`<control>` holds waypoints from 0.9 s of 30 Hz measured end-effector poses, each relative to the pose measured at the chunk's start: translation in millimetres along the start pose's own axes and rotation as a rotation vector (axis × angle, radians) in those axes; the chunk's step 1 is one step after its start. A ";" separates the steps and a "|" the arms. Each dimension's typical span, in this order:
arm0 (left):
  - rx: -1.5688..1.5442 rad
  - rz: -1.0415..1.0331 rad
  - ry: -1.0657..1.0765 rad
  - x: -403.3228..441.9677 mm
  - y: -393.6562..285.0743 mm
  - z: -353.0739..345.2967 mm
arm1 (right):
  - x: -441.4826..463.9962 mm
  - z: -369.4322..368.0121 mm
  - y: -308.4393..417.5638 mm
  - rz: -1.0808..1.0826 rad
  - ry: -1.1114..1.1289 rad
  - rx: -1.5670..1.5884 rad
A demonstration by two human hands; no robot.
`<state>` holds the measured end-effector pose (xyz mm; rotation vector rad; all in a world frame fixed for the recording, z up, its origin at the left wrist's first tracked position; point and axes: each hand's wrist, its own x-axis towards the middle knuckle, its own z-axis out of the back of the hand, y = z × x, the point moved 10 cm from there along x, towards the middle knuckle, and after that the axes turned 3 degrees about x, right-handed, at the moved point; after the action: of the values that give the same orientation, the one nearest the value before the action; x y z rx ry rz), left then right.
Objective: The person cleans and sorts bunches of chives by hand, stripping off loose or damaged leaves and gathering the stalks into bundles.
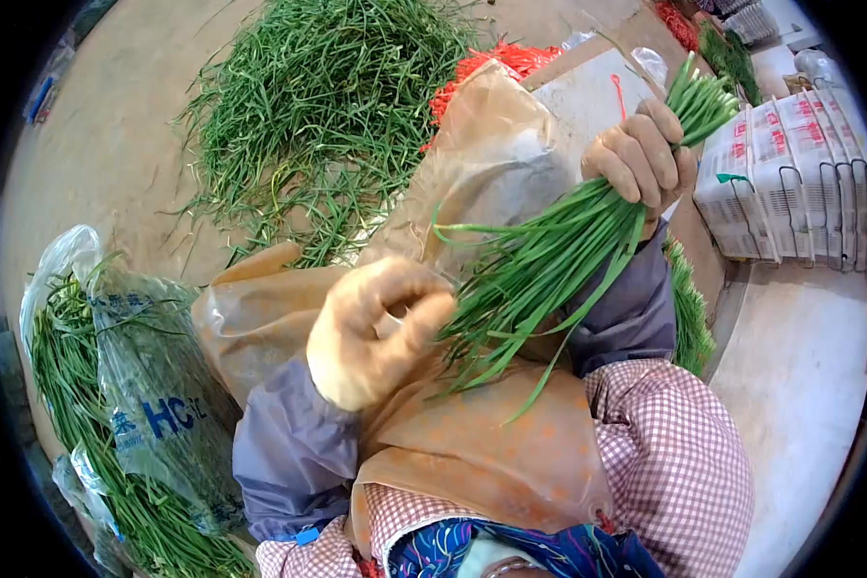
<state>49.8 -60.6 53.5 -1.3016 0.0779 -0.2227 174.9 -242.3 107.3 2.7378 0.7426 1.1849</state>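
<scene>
My gloved right hand [641,159] is wrapped round a bunch of long green stalks [549,260]. The pale cut ends stick out above the fist at the upper right, and the loose leaf tips hang down to the lower left over my brown apron [491,433]. My gloved left hand [385,332], slightly blurred, is curled at the left of the leaf tips. Its thumb and fingers close into a ring beside them; whatever may be between the fingertips is too small to make out.
A large heap of green stalks [328,106] lies on the floor ahead. Red ties [511,63] sit beside a white board [588,91]. At left stands a clear plastic bag [154,385] among more stalks. White crates [785,178] are at right, above a pale slab [790,376].
</scene>
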 end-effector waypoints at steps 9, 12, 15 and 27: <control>0.380 -0.405 0.028 -7.9 -22.7 -40.9 | -5.0 15.2 -8.4 -0.040 -0.075 0.027; 0.316 -0.320 0.069 -11.3 -10.9 -45.2 | -5.1 14.1 -6.8 -0.039 -0.065 0.056; 0.297 -0.224 0.116 -19.4 2.2 -43.8 | -4.9 12.2 -1.5 0.011 -0.110 0.052; 0.296 -0.424 -0.064 24.4 -38.7 -21.5 | -11.0 -13.2 40.4 0.016 -0.102 -0.002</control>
<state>65.0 -95.5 86.6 -1.0168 -0.2797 -0.5329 175.5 -284.5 119.1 2.7827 0.7093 1.0384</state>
